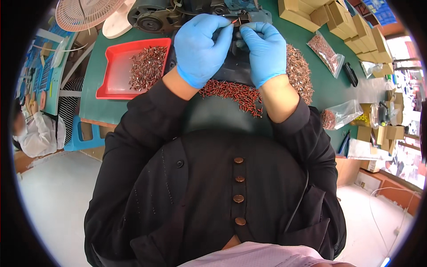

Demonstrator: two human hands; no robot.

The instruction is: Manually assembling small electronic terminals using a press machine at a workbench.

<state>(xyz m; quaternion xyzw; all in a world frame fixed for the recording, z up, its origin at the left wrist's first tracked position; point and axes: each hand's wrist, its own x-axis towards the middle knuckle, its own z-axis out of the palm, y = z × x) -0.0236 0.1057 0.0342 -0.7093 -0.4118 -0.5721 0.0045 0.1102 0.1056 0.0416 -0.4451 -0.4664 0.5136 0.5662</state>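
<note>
My left hand (pixel 202 49), in a blue glove, pinches a small red cylindrical part (pixel 235 21) between thumb and forefinger. Close beside it, my right hand (pixel 267 51), gloved alike, has thumb and forefinger pressed together by a thin metal pin (pixel 240 20); its exact grip is too small to tell. Both hands are at the front of a dark bench machine (pixel 247 15). Below them lies a heap of small red parts (pixel 235 95). A larger pile of copper-coloured metal pieces (pixel 299 73) spreads beside my right wrist.
A red tray (pixel 113 71) with small red-and-metal parts stands at left, near a fan (pixel 84 13). Rightward on the green table (pixel 320 98) are bags of parts (pixel 326 51), a black tool (pixel 350 74) and cardboard boxes (pixel 342 20). A person (pixel 42 129) sits far left.
</note>
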